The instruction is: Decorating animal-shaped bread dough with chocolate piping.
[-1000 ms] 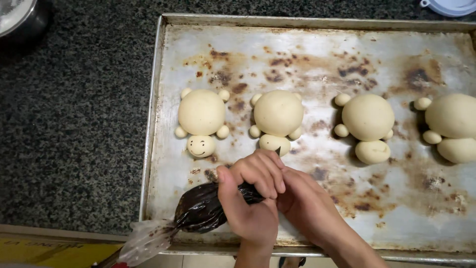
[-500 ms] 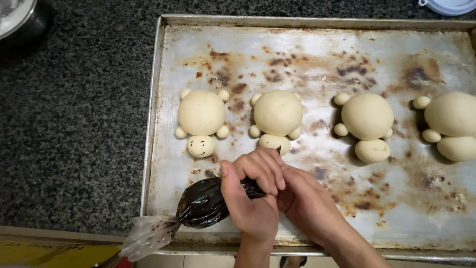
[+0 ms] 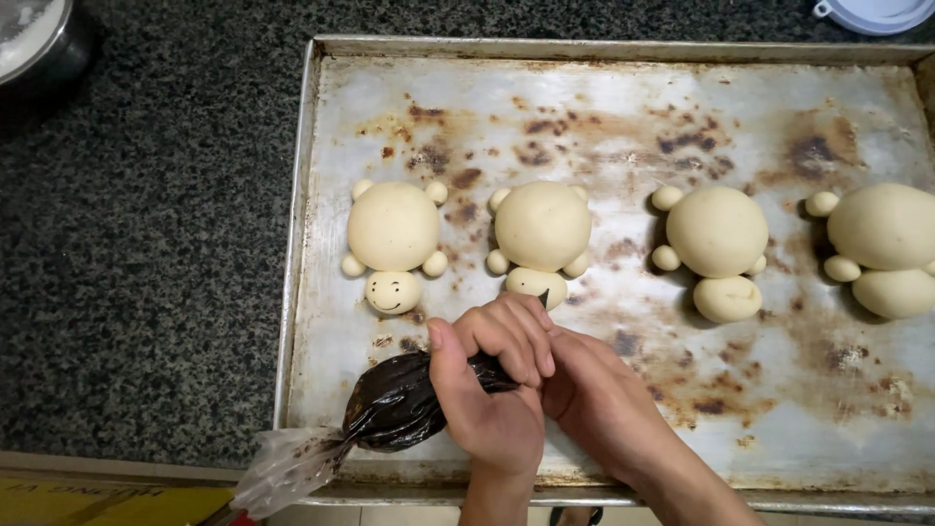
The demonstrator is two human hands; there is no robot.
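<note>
Barely any change over the last second: both hands parked at the same spot on the near side of the tray (image 3: 623, 68), piping bag shifted a touch at most. Reads as slow, steady detail work on one bun, not a move between buns. Left hand (image 3: 492, 385) is wrapped tight around the piping bag (image 3: 409, 404), fingers (image 3: 516, 341) curled closed over its front end; right hand (image 3: 599, 399) sits just beside and touching, fingers tucked under the left knuckles, probably steadying the tip, though I can't tell their grip from here. Bag is clear plastic, bulging with dark glossy chocolate-looking filling behind the left palm, empty twisted tail trailing off past the tray's near edge. Dark nozzle point just shows past the fingertips, touching or nearly touching the head of the second dough turtle (image 3: 541, 239). Further left of the fingers, the first dough turtle (image 3: 394, 239) already has eyes and a smile piped on. Right of the fingers, the third dough turtle (image 3: 716, 244) and fourth dough turtle (image 3: 886, 244) have plain heads. Tray is stained, sitting on the dark speckled counter (image 3: 146, 244).
</note>
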